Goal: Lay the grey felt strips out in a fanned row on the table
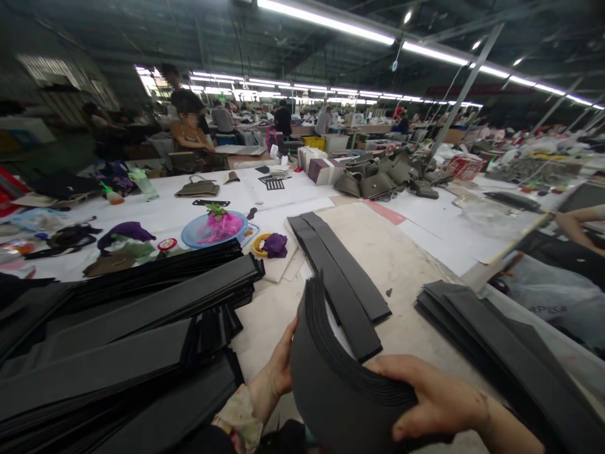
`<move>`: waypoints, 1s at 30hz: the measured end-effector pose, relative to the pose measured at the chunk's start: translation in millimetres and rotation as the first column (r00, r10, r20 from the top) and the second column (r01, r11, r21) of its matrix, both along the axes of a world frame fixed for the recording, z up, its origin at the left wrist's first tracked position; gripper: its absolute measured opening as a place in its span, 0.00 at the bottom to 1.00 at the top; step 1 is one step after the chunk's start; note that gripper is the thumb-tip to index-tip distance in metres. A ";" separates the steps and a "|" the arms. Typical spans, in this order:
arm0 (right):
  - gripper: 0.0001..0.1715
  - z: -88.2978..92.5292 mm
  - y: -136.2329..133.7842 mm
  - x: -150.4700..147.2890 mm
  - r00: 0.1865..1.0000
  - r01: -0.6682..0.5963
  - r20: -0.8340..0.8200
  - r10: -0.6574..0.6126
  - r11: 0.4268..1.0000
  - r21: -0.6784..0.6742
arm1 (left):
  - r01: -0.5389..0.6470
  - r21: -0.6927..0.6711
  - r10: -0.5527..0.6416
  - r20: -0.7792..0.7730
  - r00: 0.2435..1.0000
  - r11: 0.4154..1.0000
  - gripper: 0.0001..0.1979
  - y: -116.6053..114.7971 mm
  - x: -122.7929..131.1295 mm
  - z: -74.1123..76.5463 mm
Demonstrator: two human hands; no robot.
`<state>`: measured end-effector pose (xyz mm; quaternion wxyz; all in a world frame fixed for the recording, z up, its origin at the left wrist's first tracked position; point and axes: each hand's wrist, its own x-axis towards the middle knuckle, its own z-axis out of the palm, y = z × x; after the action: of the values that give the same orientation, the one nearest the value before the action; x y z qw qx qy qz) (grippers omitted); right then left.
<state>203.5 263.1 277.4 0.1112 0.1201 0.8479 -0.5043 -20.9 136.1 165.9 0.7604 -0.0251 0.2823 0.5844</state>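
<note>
A thick stack of dark grey strips [331,372] bends into a curve between my two hands. My left hand [282,362] grips its far left end, with the fingers partly hidden behind it. Around the near right end, my right hand [428,394] is closed, thumb in front and fingers over the fanned edges. Just beyond the bent stack, flat dark grey strips [338,277] lie overlapping on the pale table covering [401,252]. To my right rests a fanned pile of similar strips [491,340].
Large piles of dark strips [132,309] cover the left side. Behind them stand a blue plate [189,233] with pink plastic and a yellow bowl [259,244] with purple cloth. Olive bags [378,176] are heaped farther back. A person's arm [583,224] shows at the right edge.
</note>
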 end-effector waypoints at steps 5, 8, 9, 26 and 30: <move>0.49 -21.7 32.7 27.8 0.979 0.204 0.106 -0.176 0.889 -0.410 | -0.311 -0.091 0.301 -0.102 0.948 0.946 0.19 13.7 10.0 4.3; 0.50 -64.3 43.2 38.3 0.947 0.321 0.181 -0.266 0.748 -0.581 | -0.488 -0.051 0.412 -0.465 0.784 0.871 0.20 22.9 5.4 4.9; 0.48 -79.7 41.9 39.3 0.934 0.358 0.221 -0.282 0.713 -0.603 | -0.520 0.003 0.425 -0.582 0.694 0.854 0.21 24.6 5.2 3.6; 0.44 -105.0 26.1 46.7 0.952 0.304 0.246 -0.182 0.647 -0.699 | -0.362 -0.145 0.311 -0.285 0.907 0.921 0.16 9.9 -11.8 -19.3; 0.40 -114.6 23.7 44.3 0.947 0.306 0.282 -0.152 0.694 -0.652 | -0.538 -0.026 0.419 -0.596 0.685 0.842 0.25 11.2 -0.5 -16.7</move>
<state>247.8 286.8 162.8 0.1709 0.2269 0.5618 -0.7770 -21.5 147.3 149.1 0.4539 0.0012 0.5359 0.7119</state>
